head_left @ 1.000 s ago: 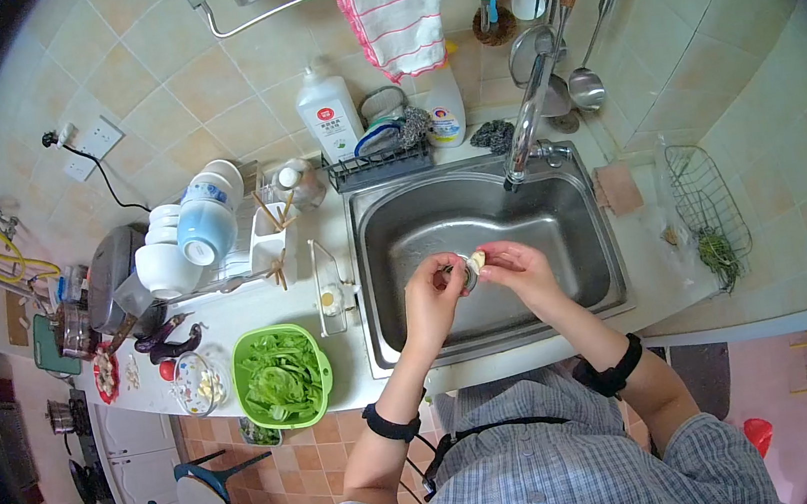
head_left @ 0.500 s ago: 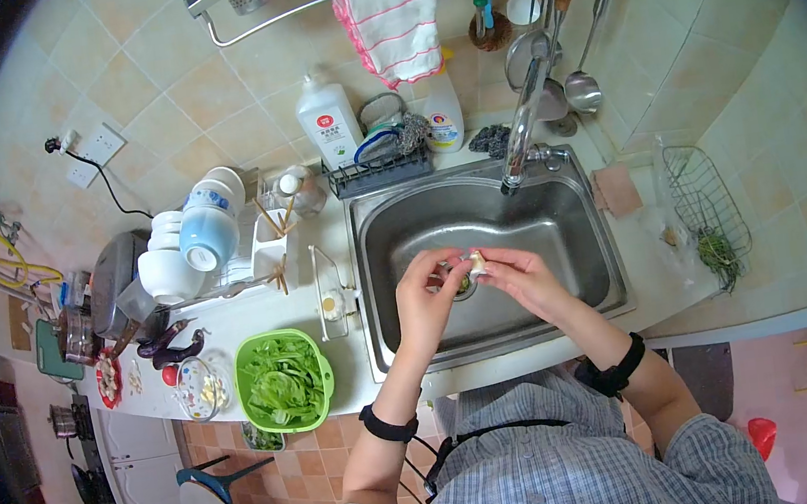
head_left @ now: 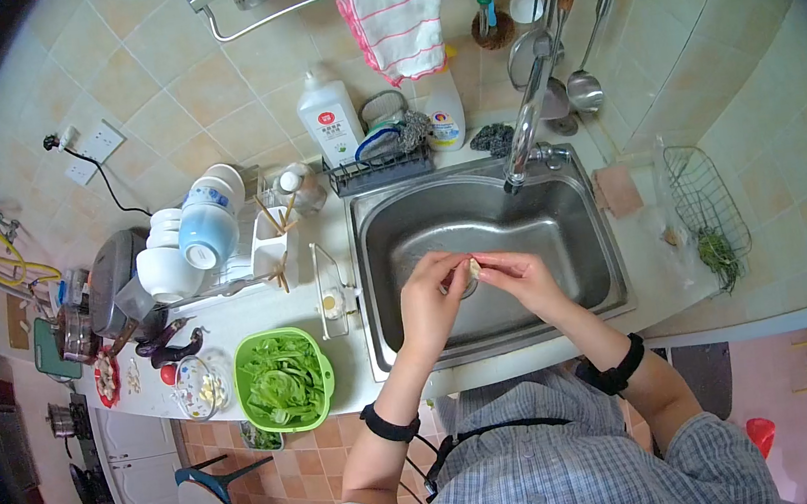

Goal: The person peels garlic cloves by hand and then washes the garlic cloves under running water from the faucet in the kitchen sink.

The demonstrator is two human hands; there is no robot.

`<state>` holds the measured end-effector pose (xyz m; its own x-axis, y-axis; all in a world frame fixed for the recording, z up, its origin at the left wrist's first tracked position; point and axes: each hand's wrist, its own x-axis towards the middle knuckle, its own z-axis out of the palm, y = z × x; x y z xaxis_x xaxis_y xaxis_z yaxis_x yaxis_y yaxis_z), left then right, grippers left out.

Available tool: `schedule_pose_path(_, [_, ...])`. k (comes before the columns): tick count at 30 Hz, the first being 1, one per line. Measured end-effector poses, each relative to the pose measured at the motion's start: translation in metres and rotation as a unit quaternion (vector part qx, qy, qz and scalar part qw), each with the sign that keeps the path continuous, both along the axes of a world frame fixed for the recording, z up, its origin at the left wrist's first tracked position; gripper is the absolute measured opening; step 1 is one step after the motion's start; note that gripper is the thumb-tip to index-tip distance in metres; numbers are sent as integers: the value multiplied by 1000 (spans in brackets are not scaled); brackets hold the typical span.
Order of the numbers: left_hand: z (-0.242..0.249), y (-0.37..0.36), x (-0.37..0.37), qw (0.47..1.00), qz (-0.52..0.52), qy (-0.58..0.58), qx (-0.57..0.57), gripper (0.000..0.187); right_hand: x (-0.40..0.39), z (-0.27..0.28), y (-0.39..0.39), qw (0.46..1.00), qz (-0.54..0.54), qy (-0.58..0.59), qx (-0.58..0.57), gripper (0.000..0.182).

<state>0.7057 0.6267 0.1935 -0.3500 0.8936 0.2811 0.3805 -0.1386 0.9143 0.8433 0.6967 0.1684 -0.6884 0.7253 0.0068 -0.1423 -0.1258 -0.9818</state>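
Over the metal sink (head_left: 577, 231), my two hands meet at the fingertips around a small pale garlic clove (head_left: 473, 269). My left hand (head_left: 429, 297) pinches it from the left, fingers curled. From the other side, my right hand (head_left: 522, 284) grips it between thumb and fingers. The fingers cover much of the clove. Below them the drain is partly hidden by the hands. A glass bowl (head_left: 199, 390) with pale pieces inside stands on the counter to the left, and a red plate (head_left: 108, 381) of garlic lies farther left.
A green basin (head_left: 323, 403) of leafy greens sits left of the sink. Behind it are a rack with bowls (head_left: 208, 238) and two eggplants (head_left: 173, 346). The faucet (head_left: 521, 127) overhangs the sink's back. A wire basket (head_left: 703, 185) with green stems stands right.
Both hands stay over the sink; their fingertips have drawn closer together around the clove, which shows less white now. The view has shifted slightly.
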Motion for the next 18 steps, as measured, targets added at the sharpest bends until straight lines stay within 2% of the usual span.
schedule_pose_path(2, [0,0,2,990,43,132,19,10,-2,0,-1,1000,-4,10,17,28])
schedule_pose_path(3, [-2,1,2,990,43,132,19,10,-2,0,-1,1000,-4,10,17,28])
schedule_pose_path(5, [-7,3,1,967,69,233,78,9,-4,0,-2,1000,-11,5,14,28])
schedule_pose_path(6, [-7,3,2,967,69,232,78,9,-4,0,-2,1000,-11,4,13,28])
schedule_pose_path(9, [-9,4,3,978,71,186,58,9,-4,0,-1,1000,-8,9,6,29])
schedule_pose_path(11, [-10,4,1,997,58,39,19,10,-4,-5,1,998,-2,5,-55,29])
schedule_pose_path(12, [-9,4,-1,997,58,39,19,10,-4,-5,2,998,-1,5,-55,29])
schedule_pose_path(14, [-5,4,-4,995,20,-93,-33,10,-4,-5,3,997,-4,35,-72,29])
schedule_pose_path(18, [-3,4,-9,999,-8,-35,-26,11,-2,-7,4,1000,-6,7,-12,28])
